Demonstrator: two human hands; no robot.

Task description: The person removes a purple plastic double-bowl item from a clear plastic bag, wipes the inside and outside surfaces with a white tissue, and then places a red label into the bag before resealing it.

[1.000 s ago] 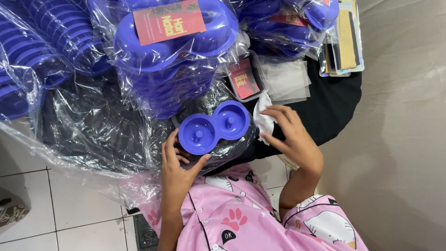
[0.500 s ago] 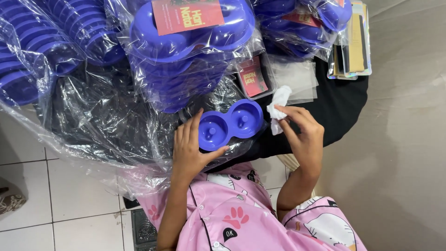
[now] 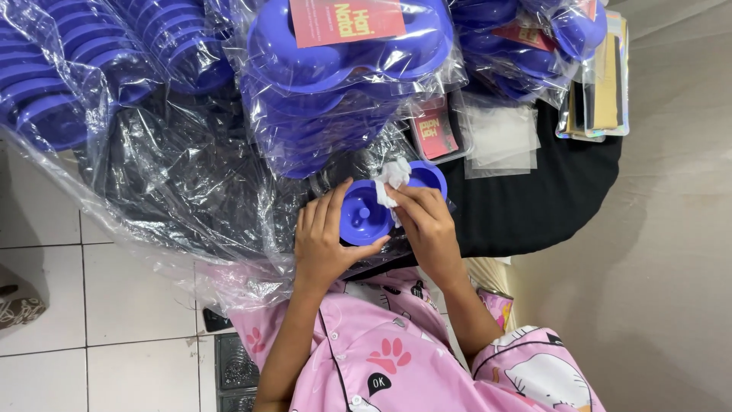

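The left hand [image 3: 329,243] grips the near-left end of a blue plastic tray with 2 round wells [image 3: 385,204], fingers curled up over its rim and thumb under the near edge. The right hand [image 3: 429,229] is closed around a small crumpled white cloth [image 3: 391,181], pinching it against the tray between the 2 wells.

The tray sits directly ahead of both hands, just above the lap, in front of a pink printed pyjama top [image 3: 396,358]. Its long axis runs from lower left to upper right: the left well lies against the left hand, while the right well points away toward a black cloth-covered table [image 3: 534,198]. The right hand is nearer the middle and far well; the left hand only steadies the near end.

Just beyond the tray stands a tall stack of matching blue trays wrapped in clear plastic film [image 3: 343,84], topped by a red printed card [image 3: 347,21]. More wrapped blue stacks [image 3: 69,69] lie to the left over a white tiled floor [image 3: 114,305]. Flat clear sleeves [image 3: 499,137] rest on the table.
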